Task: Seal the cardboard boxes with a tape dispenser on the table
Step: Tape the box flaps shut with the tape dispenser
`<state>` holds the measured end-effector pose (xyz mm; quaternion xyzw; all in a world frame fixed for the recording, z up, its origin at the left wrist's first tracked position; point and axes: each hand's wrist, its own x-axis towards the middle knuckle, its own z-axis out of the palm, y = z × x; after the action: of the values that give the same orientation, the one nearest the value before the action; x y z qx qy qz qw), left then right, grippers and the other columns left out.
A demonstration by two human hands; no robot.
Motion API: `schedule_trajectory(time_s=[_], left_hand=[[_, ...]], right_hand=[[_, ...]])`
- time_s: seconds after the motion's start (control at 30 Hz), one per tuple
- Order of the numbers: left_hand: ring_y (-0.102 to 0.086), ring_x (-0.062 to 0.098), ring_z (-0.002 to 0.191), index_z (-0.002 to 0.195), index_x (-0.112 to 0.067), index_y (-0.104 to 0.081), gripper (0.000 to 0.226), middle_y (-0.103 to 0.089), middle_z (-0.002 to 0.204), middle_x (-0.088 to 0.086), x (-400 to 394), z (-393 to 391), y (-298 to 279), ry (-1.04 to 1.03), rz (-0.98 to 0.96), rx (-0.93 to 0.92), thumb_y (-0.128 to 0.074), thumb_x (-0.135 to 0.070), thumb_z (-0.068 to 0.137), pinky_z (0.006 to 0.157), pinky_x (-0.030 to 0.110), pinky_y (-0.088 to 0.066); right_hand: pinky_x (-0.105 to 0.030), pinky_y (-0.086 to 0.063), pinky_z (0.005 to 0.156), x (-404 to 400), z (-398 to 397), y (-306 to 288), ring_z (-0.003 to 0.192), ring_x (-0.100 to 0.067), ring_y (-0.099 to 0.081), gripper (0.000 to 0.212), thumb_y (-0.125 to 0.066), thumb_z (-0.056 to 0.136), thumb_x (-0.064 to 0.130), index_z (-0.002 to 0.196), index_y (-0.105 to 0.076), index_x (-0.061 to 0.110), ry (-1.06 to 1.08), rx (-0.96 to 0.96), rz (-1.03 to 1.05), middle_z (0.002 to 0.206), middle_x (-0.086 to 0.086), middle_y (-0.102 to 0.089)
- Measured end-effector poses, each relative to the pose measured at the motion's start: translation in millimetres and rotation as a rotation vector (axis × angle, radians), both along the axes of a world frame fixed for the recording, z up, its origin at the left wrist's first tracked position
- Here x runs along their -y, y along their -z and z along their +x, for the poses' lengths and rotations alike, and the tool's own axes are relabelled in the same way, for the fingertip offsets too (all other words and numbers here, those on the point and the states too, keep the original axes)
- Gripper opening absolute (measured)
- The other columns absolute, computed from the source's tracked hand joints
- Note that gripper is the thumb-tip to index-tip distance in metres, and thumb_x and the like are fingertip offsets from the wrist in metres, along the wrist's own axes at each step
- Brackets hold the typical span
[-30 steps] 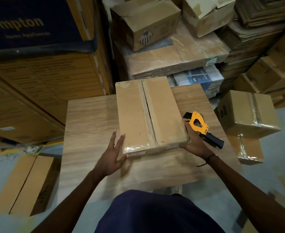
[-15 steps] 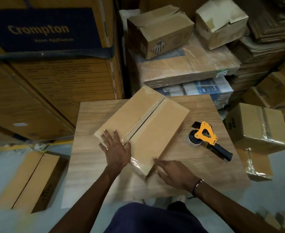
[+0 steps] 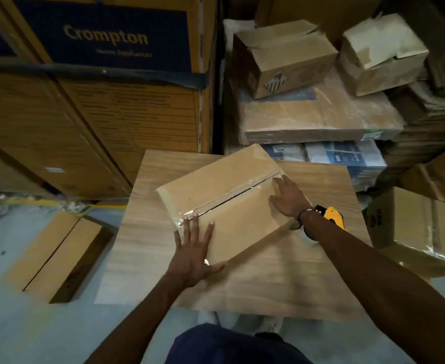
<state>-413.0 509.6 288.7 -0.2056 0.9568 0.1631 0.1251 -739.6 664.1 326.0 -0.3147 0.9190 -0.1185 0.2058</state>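
Observation:
A flat cardboard box point(image 3: 226, 190) lies turned at an angle on the wooden table point(image 3: 147, 248), its centre seam running from near left to far right under clear tape. My left hand point(image 3: 193, 254) lies flat with spread fingers on the box's near corner. My right hand point(image 3: 287, 195) presses with straight fingers on the box's right end, by the seam. The yellow and black tape dispenser point(image 3: 333, 218) rests on the table just right of the box, mostly hidden behind my right wrist.
Large printed cartons point(image 3: 105, 101) are stacked behind the table on the left. Wrapped packs and open boxes point(image 3: 308, 101) pile up at the back right. Taped boxes point(image 3: 421, 229) sit on the floor at the right, another box point(image 3: 55, 256) at the left.
The box has rotated further counter-clockwise on the table. My right hand moved from the near corner up to the far right end. My left hand stays on the near corner.

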Motion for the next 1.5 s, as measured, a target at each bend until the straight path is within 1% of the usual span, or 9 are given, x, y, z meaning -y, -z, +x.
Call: schedule_trajectory(time_s=[0.17, 0.33, 0.5, 0.8, 0.97, 1.07, 1.13, 1.33, 1.5], left_hand=[[0.030, 0.025, 0.155, 0.163, -0.045, 0.006, 0.123, 0.036, 0.166, -0.002, 83.3, 34.9, -12.2, 0.194, 0.127, -0.001, -0.058, -0.093, 0.071, 0.125, 0.061, -0.002], [0.021, 0.027, 0.157, 0.162, -0.049, 0.001, 0.127, 0.025, 0.171, -0.003, 133.5, 30.1, -9.8, 0.207, 0.199, -0.001, -0.071, -0.086, 0.065, 0.126, 0.056, -0.009], [0.011, 0.025, 0.159, 0.166, -0.019, -0.012, 0.136, 0.011, 0.173, 0.004, 137.5, 27.8, -13.8, 0.025, 0.301, -0.075, -0.090, -0.057, 0.062, 0.129, 0.047, -0.009], [-0.045, 0.035, 0.145, 0.151, -0.001, -0.049, 0.065, -0.043, 0.160, 0.017, 117.4, 20.4, -9.6, -0.229, 0.049, -0.302, -0.075, -0.006, 0.091, 0.116, 0.042, -0.040], [-0.016, 0.058, 0.150, 0.154, 0.009, -0.030, 0.064, -0.017, 0.161, 0.041, 40.0, -5.6, -8.2, -0.427, 0.099, -0.301, -0.051, 0.003, 0.094, 0.121, 0.066, -0.026], [0.006, 0.059, 0.151, 0.158, 0.014, -0.007, 0.079, 0.015, 0.160, 0.045, -16.7, -18.3, -12.3, -0.511, 0.364, -0.285, -0.053, -0.005, 0.097, 0.127, 0.056, -0.016], [0.011, 0.054, 0.153, 0.159, 0.012, 0.002, 0.089, 0.028, 0.158, 0.041, -48.9, -24.2, -18.9, -0.600, 0.531, -0.319, -0.058, -0.021, 0.102, 0.128, 0.046, -0.015], [-0.027, 0.050, 0.151, 0.163, -0.001, 0.010, 0.115, 0.038, 0.159, 0.029, -84.3, -29.0, -18.3, -0.630, 0.578, -0.291, -0.065, -0.057, 0.095, 0.112, 0.041, -0.042], [-0.039, 0.055, 0.142, 0.163, 0.002, 0.001, 0.121, 0.029, 0.160, 0.037, -67.6, -33.5, -15.0, -0.604, 0.545, -0.273, -0.070, -0.058, 0.086, 0.106, 0.041, -0.047]], right_hand=[[-0.038, -0.039, 0.112, -29.2, 2.3, 10.1, 0.143, -0.034, -0.044, 0.092, -0.065, 0.086, 0.062, 0.159, -0.029, 0.018, 0.116, 0.204, -0.045, 0.159, -0.008, -0.043], [-0.034, -0.039, 0.112, -60.6, 45.6, 32.4, 0.141, -0.026, -0.049, 0.057, -0.058, 0.104, 0.043, 0.156, -0.042, 0.026, 0.263, 0.368, -0.395, 0.149, 0.005, -0.054], [-0.039, -0.037, 0.120, -66.7, 81.0, 45.0, 0.141, -0.019, -0.049, 0.048, -0.058, 0.106, 0.028, 0.151, -0.052, 0.013, 0.569, 0.451, -0.716, 0.150, -0.001, -0.055], [-0.049, -0.046, 0.109, -72.0, 123.6, 51.4, 0.127, -0.034, -0.058, 0.042, -0.055, 0.104, 0.004, 0.145, -0.055, 0.009, 0.962, 0.606, -1.070, 0.142, -0.016, -0.060], [-0.048, -0.054, 0.105, -79.4, 163.8, 58.7, 0.120, -0.021, -0.067, 0.043, -0.070, 0.091, 0.014, 0.134, -0.069, 0.018, 0.972, 0.534, -0.948, 0.131, 0.002, -0.071], [-0.013, -0.053, 0.080, -75.1, 167.9, 13.9, 0.099, -0.006, -0.065, 0.045, -0.073, 0.084, 0.000, 0.125, -0.064, 0.018, 1.025, 0.267, -0.847, 0.118, 0.006, -0.070], [-0.017, -0.049, 0.088, -71.7, 142.7, -3.4, 0.103, -0.010, -0.063, 0.050, -0.075, 0.081, 0.004, 0.125, -0.060, 0.022, 0.827, 0.097, -0.764, 0.117, 0.005, -0.066], [-0.042, -0.039, 0.114, -36.7, 20.8, -12.0, 0.142, -0.033, -0.043, 0.081, -0.082, 0.084, 0.032, 0.151, -0.042, 0.009, 0.386, 0.122, -0.272, 0.156, -0.014, -0.044], [-0.041, -0.047, 0.104, -47.9, -3.9, 21.2, 0.128, -0.032, -0.054, 0.094, -0.081, 0.069, 0.065, 0.145, -0.051, 0.019, 0.307, 0.238, -0.127, 0.142, -0.011, -0.056]])
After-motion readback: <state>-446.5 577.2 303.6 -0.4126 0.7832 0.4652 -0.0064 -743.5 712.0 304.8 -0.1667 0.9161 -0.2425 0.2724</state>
